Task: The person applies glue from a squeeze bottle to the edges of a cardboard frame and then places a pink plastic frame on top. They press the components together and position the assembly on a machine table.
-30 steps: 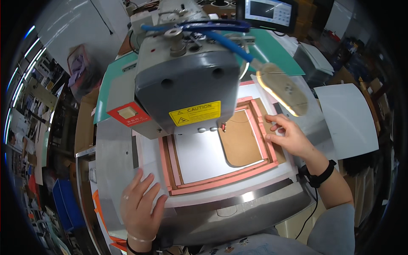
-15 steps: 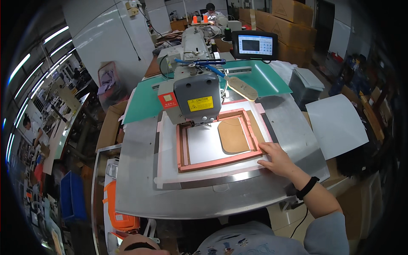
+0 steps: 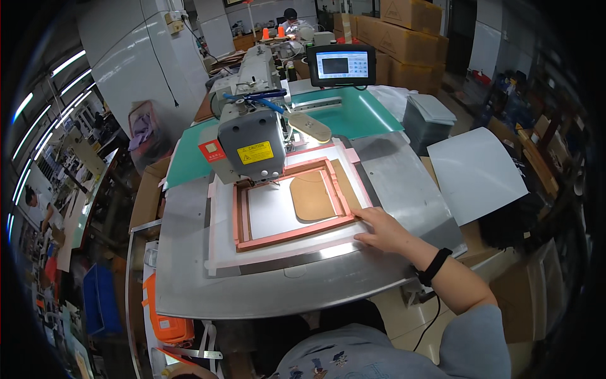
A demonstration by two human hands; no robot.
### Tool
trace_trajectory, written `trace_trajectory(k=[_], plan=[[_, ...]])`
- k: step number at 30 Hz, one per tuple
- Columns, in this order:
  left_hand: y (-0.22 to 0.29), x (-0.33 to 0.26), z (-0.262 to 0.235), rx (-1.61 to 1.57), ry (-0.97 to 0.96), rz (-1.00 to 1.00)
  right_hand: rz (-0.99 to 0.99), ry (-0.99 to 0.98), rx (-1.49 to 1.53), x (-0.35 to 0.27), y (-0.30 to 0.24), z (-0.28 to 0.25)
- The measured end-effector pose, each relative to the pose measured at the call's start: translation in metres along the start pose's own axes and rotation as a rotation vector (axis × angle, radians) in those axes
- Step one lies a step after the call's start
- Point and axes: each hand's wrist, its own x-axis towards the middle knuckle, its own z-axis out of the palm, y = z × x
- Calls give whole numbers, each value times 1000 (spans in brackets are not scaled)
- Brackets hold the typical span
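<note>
My right hand (image 3: pixel 386 228), with a black band on the wrist, rests at the near right corner of a pink-edged rectangular frame (image 3: pixel 297 238). Its fingertips touch that corner, and the thumb is spread apart on the white sheet beside it. Inside the frame, a tan rounded panel (image 3: pixel 312 197) lies toward the right on a white surface. The grey head of a sewing machine (image 3: pixel 248 145) stands over the frame's far left part. Only a sliver of my left hand (image 3: pixel 190 367) shows at the lower edge; its fingers are hidden.
A metal table (image 3: pixel 303 297) surrounds the frame, with green sheets (image 3: pixel 353 114) behind. A lit control screen (image 3: pixel 342 66) stands at the back. White sheets (image 3: pixel 476 174) lie to the right; an orange case (image 3: pixel 165 316) and a blue bin (image 3: pixel 101 300) sit at left.
The whole view has shifted, so the machine and table appear farther left. My right hand stays at the frame's corner. Less of my left hand shows at the lower edge.
</note>
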Motion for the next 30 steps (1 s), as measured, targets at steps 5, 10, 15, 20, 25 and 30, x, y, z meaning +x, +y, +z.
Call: trace_trajectory(k=[5, 10, 15, 20, 25, 30], plan=[[-130, -69, 75, 370, -164, -743, -60, -34, -127, 2, -18, 8], [-207, -139, 107, 366, -428, -846, 13, -45, -207, 10, -33, 15], [-234, -135, 122, 288, -606, -832, 89, -55, -241, 21, -43, 14], [-246, -157, 122, 217, -550, -805, 142, -33, -217, 33, -48, 14], [-248, -157, 121, 196, -507, -856, 130, -39, -246, 40, -47, 17], [-257, -158, 121, 138, -423, -934, 135, -5, -253, 46, -51, 22]])
